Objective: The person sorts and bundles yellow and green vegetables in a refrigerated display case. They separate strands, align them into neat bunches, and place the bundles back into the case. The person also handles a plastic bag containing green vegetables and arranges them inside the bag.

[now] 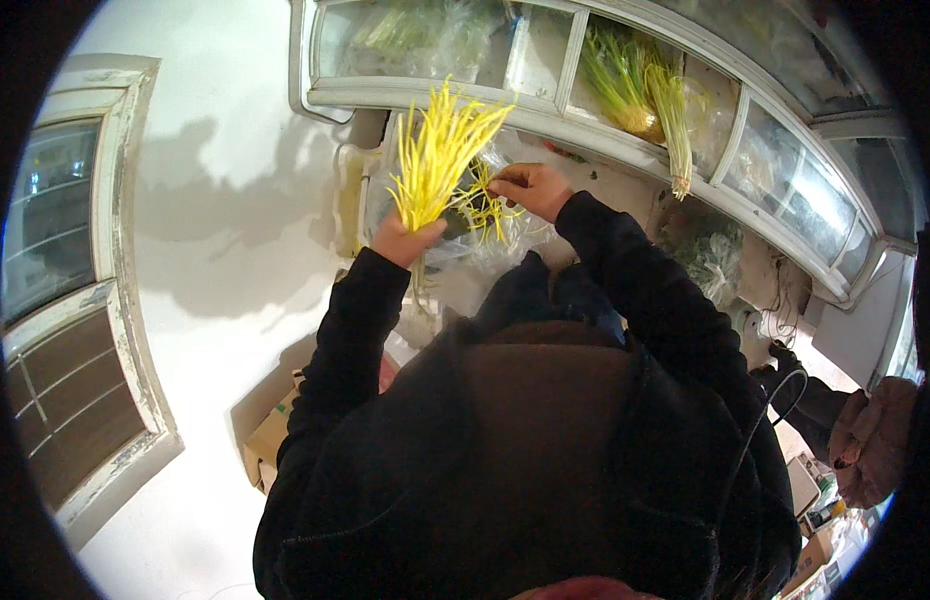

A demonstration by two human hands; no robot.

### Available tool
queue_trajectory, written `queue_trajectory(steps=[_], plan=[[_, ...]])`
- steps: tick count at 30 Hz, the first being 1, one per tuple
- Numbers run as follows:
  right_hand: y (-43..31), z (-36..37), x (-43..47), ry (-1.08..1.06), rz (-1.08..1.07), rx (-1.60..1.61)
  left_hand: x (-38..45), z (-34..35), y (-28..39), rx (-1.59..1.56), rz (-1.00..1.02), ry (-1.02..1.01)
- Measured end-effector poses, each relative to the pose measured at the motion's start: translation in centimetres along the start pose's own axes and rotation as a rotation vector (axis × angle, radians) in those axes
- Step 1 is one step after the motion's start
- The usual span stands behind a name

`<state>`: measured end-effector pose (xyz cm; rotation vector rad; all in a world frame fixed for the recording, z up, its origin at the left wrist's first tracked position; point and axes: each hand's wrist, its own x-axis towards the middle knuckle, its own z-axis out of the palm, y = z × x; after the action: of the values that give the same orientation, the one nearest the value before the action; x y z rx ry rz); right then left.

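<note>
A bunch of yellow chives (442, 161) is gripped in my left hand (406, 238), leaves fanned upward and pale stem ends hanging below the fist. My right hand (531, 189) is just to the right of the bunch, thumb and fingertips pinched on what looks like a thin yellow strand. Beneath that pinch, loose yellow chive pieces (489, 214) lie scattered over a dark, partly hidden spot. Under both hands spreads a clear plastic bag (521, 236).
A glass-fronted display case (630, 126) curves across the far side, holding green leafy bunches (618, 82). One pale-stemmed bunch (673, 135) hangs over its sill. Left are a white wall (224, 225) and a window frame (127, 300). Behind my left arm stands a cardboard box (268, 442). Another person (870, 442) is at right.
</note>
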<state>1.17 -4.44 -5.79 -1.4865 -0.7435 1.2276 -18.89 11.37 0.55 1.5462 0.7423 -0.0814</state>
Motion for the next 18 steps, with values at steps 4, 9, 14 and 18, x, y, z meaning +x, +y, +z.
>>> queue_trajectory(steps=[4,9,14,18], plan=[[0.1,1.1,0.0,0.154,-0.059,0.069,-0.5,-1.9,1.5,-0.171,0.062,0.023],[-0.9,4.2,0.3,-0.076,-0.298,-0.188,-1.4,-3.1,2.8,-0.389,0.084,0.011],[-3.1,2.5,2.5,-0.111,0.117,-0.018,-2.0,-2.7,3.8,-0.425,0.076,-0.037],[-4.5,2.1,2.1,-0.346,0.378,0.548,-2.4,-2.1,4.1,-0.482,0.09,-0.132]])
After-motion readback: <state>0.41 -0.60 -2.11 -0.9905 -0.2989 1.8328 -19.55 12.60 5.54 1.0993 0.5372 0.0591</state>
